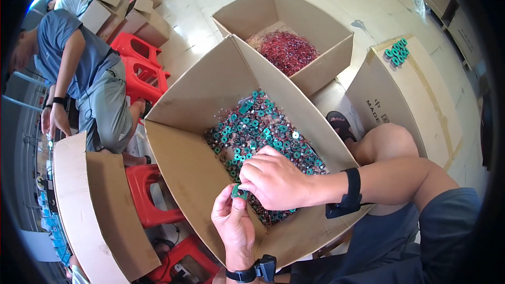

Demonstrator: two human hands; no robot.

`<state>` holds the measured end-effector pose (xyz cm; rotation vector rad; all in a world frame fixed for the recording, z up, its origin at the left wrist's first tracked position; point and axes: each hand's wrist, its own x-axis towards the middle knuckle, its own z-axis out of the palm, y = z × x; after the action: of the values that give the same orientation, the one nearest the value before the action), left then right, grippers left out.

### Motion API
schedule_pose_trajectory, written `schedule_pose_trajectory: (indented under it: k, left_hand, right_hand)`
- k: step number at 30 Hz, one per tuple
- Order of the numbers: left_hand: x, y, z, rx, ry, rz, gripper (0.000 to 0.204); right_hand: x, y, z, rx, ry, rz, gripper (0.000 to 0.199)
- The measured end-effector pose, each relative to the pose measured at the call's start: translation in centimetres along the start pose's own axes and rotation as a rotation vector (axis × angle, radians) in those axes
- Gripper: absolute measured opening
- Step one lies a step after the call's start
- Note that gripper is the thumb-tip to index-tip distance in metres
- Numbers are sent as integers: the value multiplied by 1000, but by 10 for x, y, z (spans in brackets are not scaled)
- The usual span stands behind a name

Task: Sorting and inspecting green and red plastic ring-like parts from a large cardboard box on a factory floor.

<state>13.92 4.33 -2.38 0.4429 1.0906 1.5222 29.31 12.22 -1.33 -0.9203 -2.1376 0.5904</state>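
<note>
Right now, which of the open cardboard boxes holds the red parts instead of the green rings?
The far open box, beyond the one under the hands. Its pile of parts is dark red, while the near box holds green rings.

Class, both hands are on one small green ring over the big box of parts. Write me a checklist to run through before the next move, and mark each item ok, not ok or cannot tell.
1. Ring held: pinched by left hand and touched by right hand. Ok.
2. Ring over the box, so a drop lands inside: ok.
3. Wire leads on the ring intact: too small to see. Cannot tell.
4. Supply within reach: green parts heaped just beyond the hands. Ok.
5. Place for finished pieces: a few green rings lie on the closed carton to the right; whether that is their spot, cannot tell.
6. Nearby person apart from the hands: ok.
</note>
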Motion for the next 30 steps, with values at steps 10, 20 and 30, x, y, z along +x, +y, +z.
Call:
schedule_pose_trajectory:
  k: [10,20,30]
  left_hand:
    - [5,-4,-4,-195,-187,-20,35]
    - [3,1,-2,-86,-269,57,35]
    - [2,1,0,83,-84,113,34]
  right_hand:
    - [5,4,-4,1204,-361,846,21]
    - [2,16,-3,1416,-453,864,28]
    - [3,-1,-9,751,-192,439,24]
